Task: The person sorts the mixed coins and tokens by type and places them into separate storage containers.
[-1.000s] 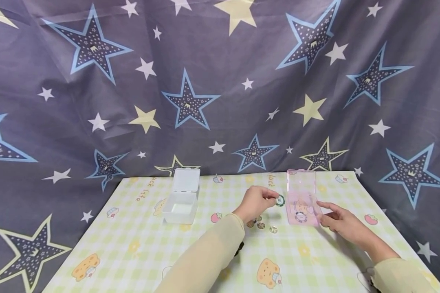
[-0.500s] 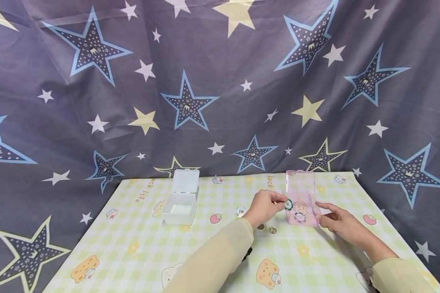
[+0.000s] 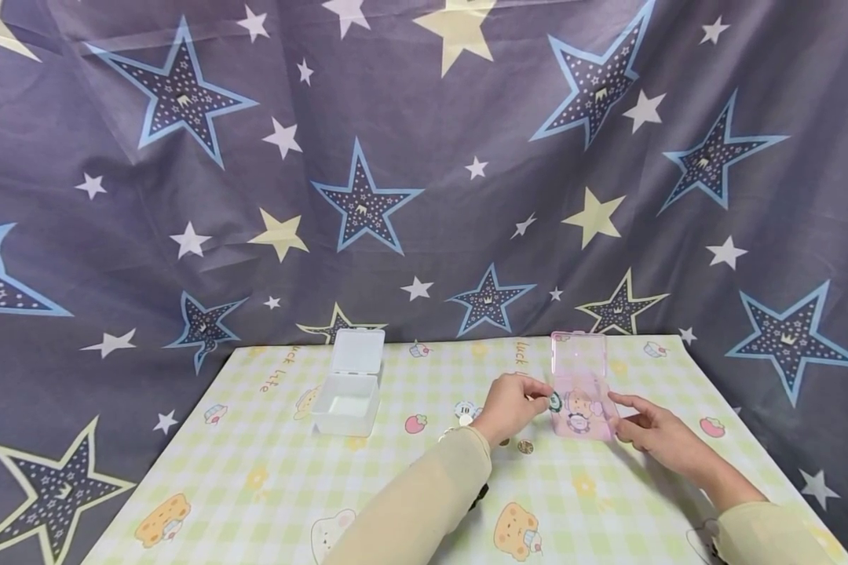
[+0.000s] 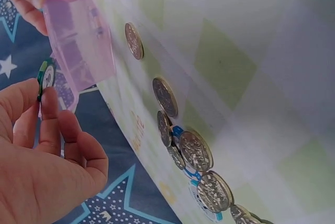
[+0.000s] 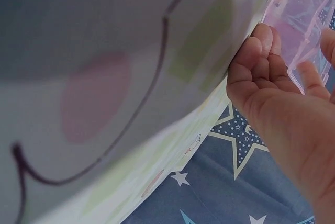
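My left hand (image 3: 510, 406) pinches a green-edged poker chip (image 3: 554, 402) between thumb and fingertips. The chip is held on edge at the left side of a clear pink plastic box (image 3: 593, 429) whose lid stands raised at the back. Inside the box lies another poker chip (image 3: 578, 422), pale with a dark patterned edge. On the box's right side, my right hand (image 3: 660, 439) holds the wall with thumb and forefinger; its other fingers are curled in the right wrist view. Several gold-coloured coins (image 4: 196, 150) lie near my left hand, some over a blue-and-white poker chip (image 3: 465, 409).
A white plastic box (image 3: 346, 412) with its lid up stands to the left on the checked tablecloth (image 3: 254, 510). Behind the table hangs a dark star-patterned curtain (image 3: 424, 118). My left forearm (image 3: 417, 494) crosses above the front of the table.
My left hand has carried the green-edged chip rightward from the gap to the pink box's left side, then slightly down. The right hand stays on the box.
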Demonstrator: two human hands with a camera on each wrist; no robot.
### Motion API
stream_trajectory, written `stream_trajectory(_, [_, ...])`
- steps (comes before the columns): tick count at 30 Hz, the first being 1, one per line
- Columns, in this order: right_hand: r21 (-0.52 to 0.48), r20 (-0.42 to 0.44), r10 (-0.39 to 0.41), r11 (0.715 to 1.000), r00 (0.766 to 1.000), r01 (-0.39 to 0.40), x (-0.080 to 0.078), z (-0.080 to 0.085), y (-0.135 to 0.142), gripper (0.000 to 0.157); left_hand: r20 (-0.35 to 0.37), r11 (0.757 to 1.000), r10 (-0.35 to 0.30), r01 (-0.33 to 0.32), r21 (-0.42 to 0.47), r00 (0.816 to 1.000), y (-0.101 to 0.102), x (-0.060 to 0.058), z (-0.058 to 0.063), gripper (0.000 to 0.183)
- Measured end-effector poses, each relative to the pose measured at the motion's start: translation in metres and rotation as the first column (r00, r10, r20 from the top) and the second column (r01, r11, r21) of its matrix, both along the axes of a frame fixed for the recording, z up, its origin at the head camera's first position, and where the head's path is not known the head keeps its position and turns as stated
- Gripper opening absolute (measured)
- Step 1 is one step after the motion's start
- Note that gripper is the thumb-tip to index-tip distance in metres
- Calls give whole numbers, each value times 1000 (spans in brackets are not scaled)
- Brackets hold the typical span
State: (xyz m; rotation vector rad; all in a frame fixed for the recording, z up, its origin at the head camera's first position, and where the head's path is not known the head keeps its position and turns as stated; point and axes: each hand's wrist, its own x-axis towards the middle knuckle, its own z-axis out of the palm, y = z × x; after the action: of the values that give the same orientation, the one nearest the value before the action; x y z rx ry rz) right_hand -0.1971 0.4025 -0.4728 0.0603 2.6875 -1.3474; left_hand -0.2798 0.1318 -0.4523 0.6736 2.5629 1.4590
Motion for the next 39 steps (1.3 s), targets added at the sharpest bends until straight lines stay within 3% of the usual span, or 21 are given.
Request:
stream_trajectory(11, [6, 20, -8, 1000, 1000, 8, 1, 1, -1, 73, 33, 1000, 21, -21, -3, 999, -1, -1, -6, 13])
stream_trajectory(20, [-1, 26, -5, 1000, 1000, 5, 1, 2, -1, 72, 74, 998, -57, 58, -11, 996, 1, 5, -7, 25])
stream_trajectory(28, [1, 8, -5, 1000, 1000, 5, 1, 0, -1, 70, 102, 991, -94, 103, -82, 990, 7, 14, -7, 37])
stream_trajectory(33, [-6, 4, -9, 1000, 1000, 9, 0, -1, -1, 70, -9, 977, -124, 120, -178, 992, 9, 15, -8, 41])
stream_trajectory(35, [-8, 3, -5, 1000, 1000, 5, 0, -1, 0, 70, -69, 967, -143, 125, -224, 987, 9, 14, -9, 42])
stream_trajectory(39, [-3, 2, 1, 1000, 1000, -1, 0, -1, 0, 70, -117, 954, -182, 147, -261, 976, 10, 13, -12, 45])
